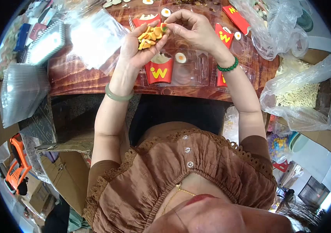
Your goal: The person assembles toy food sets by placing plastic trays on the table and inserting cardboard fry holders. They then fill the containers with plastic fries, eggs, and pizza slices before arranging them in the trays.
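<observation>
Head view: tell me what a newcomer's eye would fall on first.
Probably the yellow and orange pieces heaped in the upturned left hand, with the right hand at their edge. Then the red cartons with yellow lettering on the wooden table, the plainest just below the left hand.

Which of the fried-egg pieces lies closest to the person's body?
The egg piece just right of the red carton below the left hand; the other egg pieces in view lie farther away.

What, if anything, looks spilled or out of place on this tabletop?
Dark brown bits lie loose at the far side of the table, scattered unevenly, so they look spilled, though possibly deliberate.
</observation>
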Motion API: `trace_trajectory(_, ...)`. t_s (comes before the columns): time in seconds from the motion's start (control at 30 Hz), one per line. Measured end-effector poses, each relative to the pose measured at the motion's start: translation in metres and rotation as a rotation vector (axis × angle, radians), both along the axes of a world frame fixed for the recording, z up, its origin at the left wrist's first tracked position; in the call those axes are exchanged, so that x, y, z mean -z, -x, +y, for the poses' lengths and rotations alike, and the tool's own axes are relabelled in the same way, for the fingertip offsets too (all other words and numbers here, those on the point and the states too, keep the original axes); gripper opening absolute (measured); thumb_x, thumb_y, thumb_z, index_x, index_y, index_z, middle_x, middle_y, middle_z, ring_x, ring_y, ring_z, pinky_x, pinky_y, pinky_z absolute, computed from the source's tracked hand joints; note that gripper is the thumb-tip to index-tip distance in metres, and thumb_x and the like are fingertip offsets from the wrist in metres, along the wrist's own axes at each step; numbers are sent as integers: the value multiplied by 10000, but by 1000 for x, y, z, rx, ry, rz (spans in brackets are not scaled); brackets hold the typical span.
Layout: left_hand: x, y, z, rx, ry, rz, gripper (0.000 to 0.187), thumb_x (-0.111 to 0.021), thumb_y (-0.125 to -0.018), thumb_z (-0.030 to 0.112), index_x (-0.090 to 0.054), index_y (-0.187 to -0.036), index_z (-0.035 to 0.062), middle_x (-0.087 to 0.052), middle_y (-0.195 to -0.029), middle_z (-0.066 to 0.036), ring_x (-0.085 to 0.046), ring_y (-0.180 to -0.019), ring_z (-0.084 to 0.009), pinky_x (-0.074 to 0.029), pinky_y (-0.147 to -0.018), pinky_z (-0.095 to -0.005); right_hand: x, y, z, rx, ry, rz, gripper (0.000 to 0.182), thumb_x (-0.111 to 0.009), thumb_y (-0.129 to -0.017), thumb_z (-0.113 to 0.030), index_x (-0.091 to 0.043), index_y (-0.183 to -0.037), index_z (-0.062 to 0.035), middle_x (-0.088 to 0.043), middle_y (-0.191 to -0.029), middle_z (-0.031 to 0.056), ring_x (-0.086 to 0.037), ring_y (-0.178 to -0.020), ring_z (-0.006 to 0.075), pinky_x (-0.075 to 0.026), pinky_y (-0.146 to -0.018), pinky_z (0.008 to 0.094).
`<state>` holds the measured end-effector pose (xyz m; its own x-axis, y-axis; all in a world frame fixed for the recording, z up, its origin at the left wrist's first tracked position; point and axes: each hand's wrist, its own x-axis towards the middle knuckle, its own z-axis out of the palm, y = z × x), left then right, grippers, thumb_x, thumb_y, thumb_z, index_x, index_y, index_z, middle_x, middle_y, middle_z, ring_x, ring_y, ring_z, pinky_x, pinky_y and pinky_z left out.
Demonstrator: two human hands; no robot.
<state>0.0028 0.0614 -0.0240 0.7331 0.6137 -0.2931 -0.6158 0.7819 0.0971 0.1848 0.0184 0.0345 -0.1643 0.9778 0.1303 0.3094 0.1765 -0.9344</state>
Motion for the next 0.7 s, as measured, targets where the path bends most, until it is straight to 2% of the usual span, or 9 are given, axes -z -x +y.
trace_trajectory(0.2,-1,-1,2,68,-86,-40,384,-352,-980,224,-424,-1231,-57,-491,-1172,-237,-537,-1070,-348,-515,-894,-393,-1,-19,7,1,18,-19,180,-562,-905,-109,-615,-1049,-16,-634,-996,21,-582,-921,83,-485,-823,231)
trace_trajectory(0.23,-3,0,2,80,-83,-32,381,-351,-980,222,-425,-1226,-59,-487,-1184,-244,-530,-1091,-359,-515,-896,-396,5,-30,14,-45,-88,-106,206,-562,-900,-105,-606,-1082,-19,-642,-1023,25,-587,-934,96,-482,-815,242)
trace_trajectory(0.27,-1,3,4,79,-83,-32,381,-351,-980,222,-425,-1226,-59,-487,-1184,-244,-530,-1091,-359,-515,-896,-396,9,-40,19,-45,-88,-106,206,-562,-900,-105,-606,-1082,-19,-642,-1023,25,-587,-934,96,-482,-815,242)
trace_trajectory(0.33,2,7,9,32,-84,17,378,-347,-980,219,-423,-1222,-62,-477,-1200,-258,-510,-1123,-378,-509,-911,-407,8,-50,25,-58,-106,-500,186,-583,-872,-100,-608,-1042,-28,-652,-998,53,-615,-905,151,-485,-796,272)
trace_trajectory(0.37,3,8,10,14,-56,36,374,-348,-979,208,-411,-1230,-62,-463,-1206,-266,-512,-1113,-388,-505,-919,-414,9,-52,30,-55,-106,-500,186,-583,-872,-100,-608,-1042,-28,-652,-998,53,-615,-905,151,-485,-796,272)
trace_trajectory(0.43,2,6,11,-15,-52,68,370,-351,-978,203,-407,-1231,-62,-455,-1209,-270,-511,-1110,-392,-505,-917,-418,9,-50,39,-193,-29,-713,157,-595,-845,-100,-599,-987,-32,-646,-982,90,-623,-875,214,-486,-770,310)
trace_trajectory(0.57,6,4,15,-46,-10,91,353,-358,-975,187,-404,-1223,-59,-442,-1211,-274,-505,-1107,-401,-504,-915,-433,21,-48,49,-254,-19,-798,130,-597,-835,-98,-583,-942,-25,-643,-966,110,-620,-858,240,-487,-753,331)
trace_trajectory(0.7,8,1,16,-52,-20,122,342,-346,-977,189,-408,-1211,-53,-444,-1207,-274,-499,-1112,-401,-497,-922,-440,49,-62,48,-202,-68,-737,153,-605,-833,-86,-609,-974,-25,-650,-950,96,-624,-860,200,-488,-755,310)
